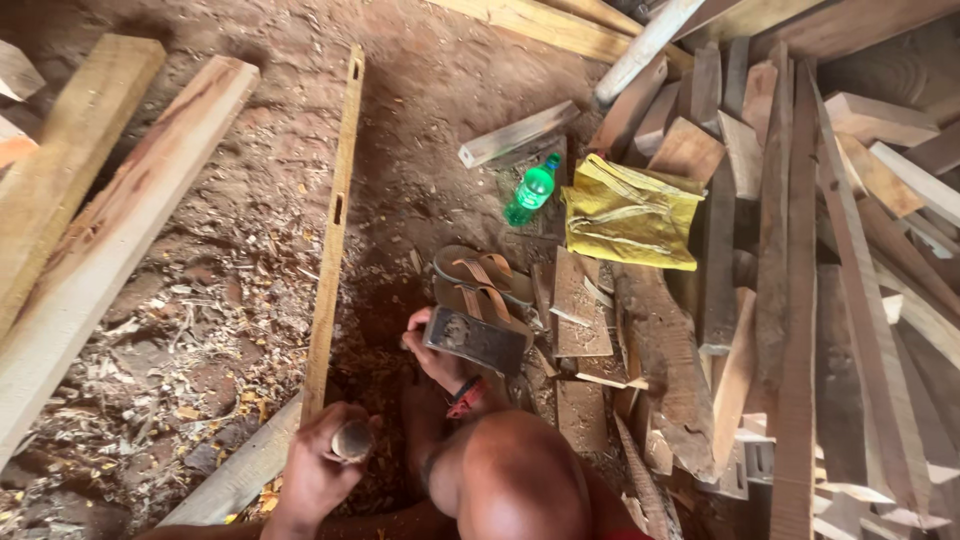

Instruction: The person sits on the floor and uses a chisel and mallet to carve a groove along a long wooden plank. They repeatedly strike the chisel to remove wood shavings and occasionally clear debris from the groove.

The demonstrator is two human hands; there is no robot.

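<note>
The left hand (318, 470) clamps its fingers round a round handle (352, 440), steadying it; the right hand (432, 352) grips a metal block (476, 340) near the sandals (480, 280).

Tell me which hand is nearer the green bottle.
Right. The right hand grips a metal block just below the sandals, under the green bottle; the left hand sits lower left, holding a wooden handle.

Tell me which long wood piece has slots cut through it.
The thin upright strip rising from the left hand; the two thick beams farther left show none.
</note>
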